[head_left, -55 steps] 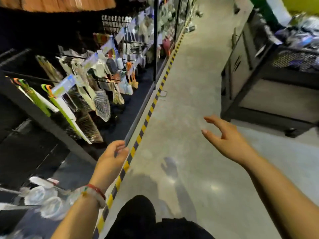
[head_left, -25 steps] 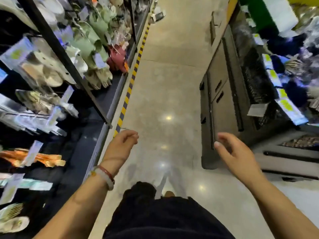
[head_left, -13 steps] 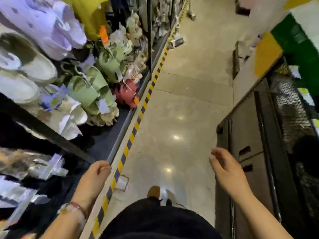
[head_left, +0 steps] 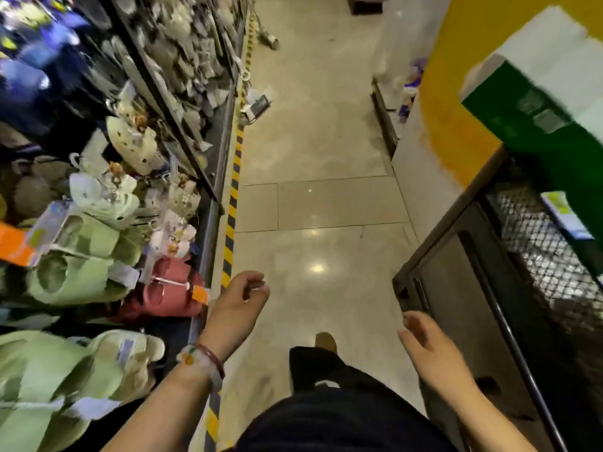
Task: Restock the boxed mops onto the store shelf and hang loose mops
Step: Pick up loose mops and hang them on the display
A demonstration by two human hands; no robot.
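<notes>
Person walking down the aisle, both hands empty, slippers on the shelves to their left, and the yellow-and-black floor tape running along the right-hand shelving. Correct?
Not quite. The head view shows the yellow-and-black floor tape running along the left shelving, beside the slippers. The left hand and right hand are indeed empty.

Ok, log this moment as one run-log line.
phase: walking aisle | left hand: empty, loosely curled | right hand: empty, open | mops: none visible | left shelf: slippers

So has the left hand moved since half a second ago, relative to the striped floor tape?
Yes. The left hand, earlier left of the yellow-black floor tape over the shelf edge, now lies right of it, above the aisle floor.
</notes>
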